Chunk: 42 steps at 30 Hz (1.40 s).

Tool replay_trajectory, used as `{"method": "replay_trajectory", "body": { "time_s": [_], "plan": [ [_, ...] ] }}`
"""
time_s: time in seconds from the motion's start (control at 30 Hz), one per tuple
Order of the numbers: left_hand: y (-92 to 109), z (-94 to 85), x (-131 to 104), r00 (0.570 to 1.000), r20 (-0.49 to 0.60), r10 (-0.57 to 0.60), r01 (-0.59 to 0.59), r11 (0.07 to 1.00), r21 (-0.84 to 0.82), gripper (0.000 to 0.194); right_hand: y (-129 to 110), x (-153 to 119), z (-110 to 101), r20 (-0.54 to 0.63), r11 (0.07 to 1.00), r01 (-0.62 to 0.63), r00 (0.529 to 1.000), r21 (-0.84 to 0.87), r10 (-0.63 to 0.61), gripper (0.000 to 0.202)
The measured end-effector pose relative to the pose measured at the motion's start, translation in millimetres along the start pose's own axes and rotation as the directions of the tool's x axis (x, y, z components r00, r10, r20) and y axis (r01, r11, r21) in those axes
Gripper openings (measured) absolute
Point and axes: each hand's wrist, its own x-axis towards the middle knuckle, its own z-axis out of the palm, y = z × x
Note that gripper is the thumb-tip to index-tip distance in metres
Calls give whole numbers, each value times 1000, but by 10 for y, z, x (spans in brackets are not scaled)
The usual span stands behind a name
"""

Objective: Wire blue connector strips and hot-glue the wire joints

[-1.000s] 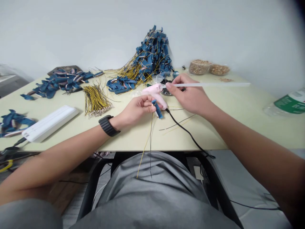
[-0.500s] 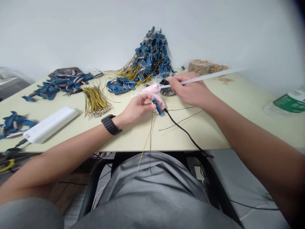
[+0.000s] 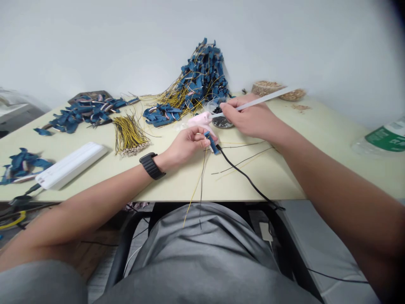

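Note:
My left hand [image 3: 190, 142] pinches a small blue piece [image 3: 213, 144] with thin yellow and black wires [image 3: 201, 181] hanging down past the table edge. Just behind those fingers is a pink hot glue gun [image 3: 201, 118]; its handle is partly covered, and I cannot tell how firmly the hand holds it. A long, whitish glue stick [image 3: 268, 98] is pinched in my right hand [image 3: 245, 116], its lower end at the back of the glue gun. A round clear dish [image 3: 223, 123] with small black parts sits under the right fingers.
Blue pieces with wires form a tall heap [image 3: 205, 76] against the wall. A yellow-black wire bundle [image 3: 129, 133] and a white power strip [image 3: 71, 164] lie at left. A black cord [image 3: 243, 174] crosses the table; a green-labelled bottle [image 3: 387, 137] is at right.
The free upper end of the glue stick has swung a little toward me and left. Both hands keep their grips, and the whole view has shifted slightly.

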Motion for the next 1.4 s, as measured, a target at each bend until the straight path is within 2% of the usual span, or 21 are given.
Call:
{"method": "replay_trajectory", "body": {
  "time_s": [0.2,0.47,0.7,0.93,1.13,1.3,1.4],
  "plan": [
    [1,0,3,1000,4,-4,4,1000,15,36,-121,7,-21,32,997,-61,998,37,59,64],
    [-20,61,-20,997,-62,-55,55,998,-5,25,-140,95,56,72,999,-9,997,-39,12,62],
    [-40,77,2,991,-94,-95,90,994,-57,35,-183,141,82,101,997,-39,994,-68,45,63],
    [-23,68,20,992,-77,-98,94,994,-54,36,-205,199,83,106,988,-87,989,-128,101,57],
    [-17,88,26,993,-75,-95,88,992,-87,35,-259,220,61,104,994,-76,991,-74,84,62],
    [-24,82,16,994,-76,-83,77,994,-77,38,-330,237,37,127,988,-139,981,-71,147,54],
    [-36,61,17,994,-83,-74,67,994,-82,42,-358,240,33,104,985,-164,980,-49,169,55]
  ]
}}
